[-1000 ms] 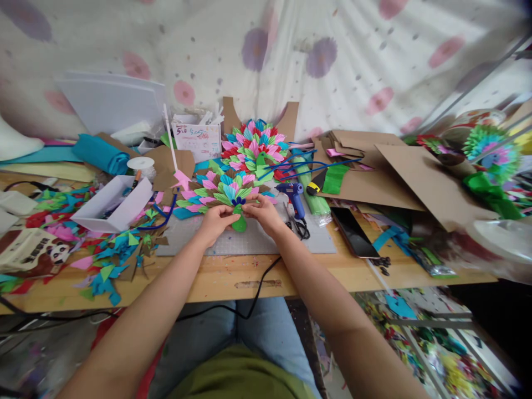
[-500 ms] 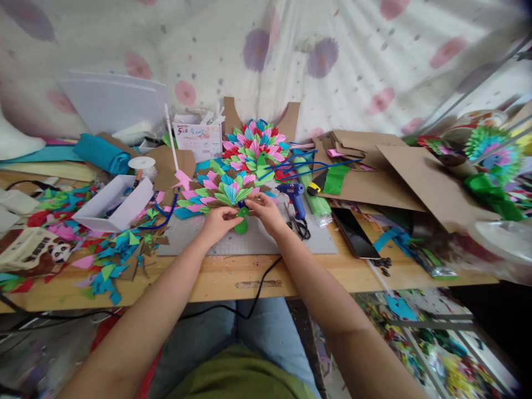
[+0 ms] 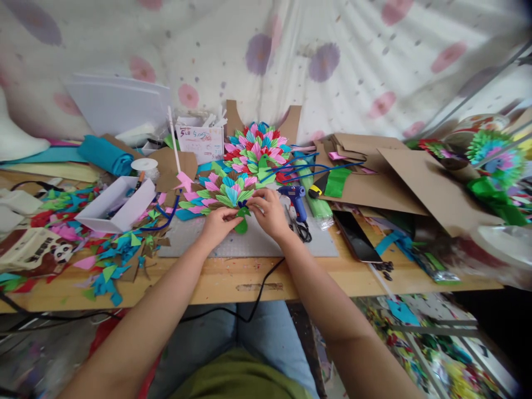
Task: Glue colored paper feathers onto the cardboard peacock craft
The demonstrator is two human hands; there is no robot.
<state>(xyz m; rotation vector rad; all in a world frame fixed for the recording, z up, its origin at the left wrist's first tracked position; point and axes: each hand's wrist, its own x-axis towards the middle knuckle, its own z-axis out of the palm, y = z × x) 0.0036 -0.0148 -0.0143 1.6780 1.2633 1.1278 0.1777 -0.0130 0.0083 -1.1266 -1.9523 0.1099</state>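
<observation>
A green bird-shaped cutout (image 3: 241,226) is upright over the grey mat (image 3: 208,244). My left hand (image 3: 218,226) pinches its left edge between thumb and fingers. Just above its head shows a small dark blue piece (image 3: 241,204), perhaps a bit of pipe cleaner. The fingers of my right hand (image 3: 268,211) are pinched together at this piece and partly hide it. Right behind my hands lies a fan of layered paper feathers (image 3: 224,191) in green, pink, blue and brown. Farther back stands a similar feathered paper bird (image 3: 257,147) with a green body.
A blue glue gun (image 3: 294,199) and scissors (image 3: 303,227) lie right of my hands. Blue pipe cleaners (image 3: 310,166), a phone (image 3: 356,235) and cardboard sheets (image 3: 432,185) are farther right. On the left are a white box (image 3: 116,208) and paper scraps (image 3: 112,257).
My right hand has shifted slightly, its fingers now more curled at the dark blue piece. The left hand keeps its pinch on the green cutout. The view has moved a little.
</observation>
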